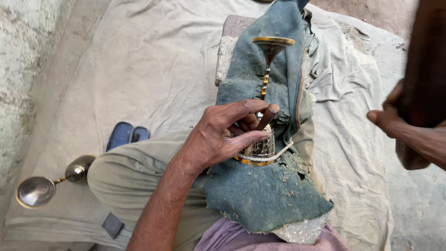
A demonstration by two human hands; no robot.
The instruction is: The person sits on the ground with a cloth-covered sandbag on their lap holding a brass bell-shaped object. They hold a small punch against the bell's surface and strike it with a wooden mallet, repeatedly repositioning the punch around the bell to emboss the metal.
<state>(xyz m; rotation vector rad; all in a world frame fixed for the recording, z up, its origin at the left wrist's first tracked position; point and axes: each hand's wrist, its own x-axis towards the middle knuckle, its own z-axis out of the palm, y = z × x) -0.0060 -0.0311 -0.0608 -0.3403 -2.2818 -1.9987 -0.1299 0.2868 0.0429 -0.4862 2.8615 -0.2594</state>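
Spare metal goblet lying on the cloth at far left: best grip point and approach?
Grip the spare goblet by its thin stem, from above. It lies on its side on the cloth, so bowl and foot lift the stem slightly, and both ends look too wide and rounded to pinch securely.

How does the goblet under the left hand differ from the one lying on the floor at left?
The held goblet lies on a worn blue denim pad over the lap, gripped by the left hand, which presses a brown tool to it; the floor goblet lies untouched on the cloth sheet. The held one's bowl looks patterned, the floor one's plain. Both are gold-trimmed metal, lying on their sides.
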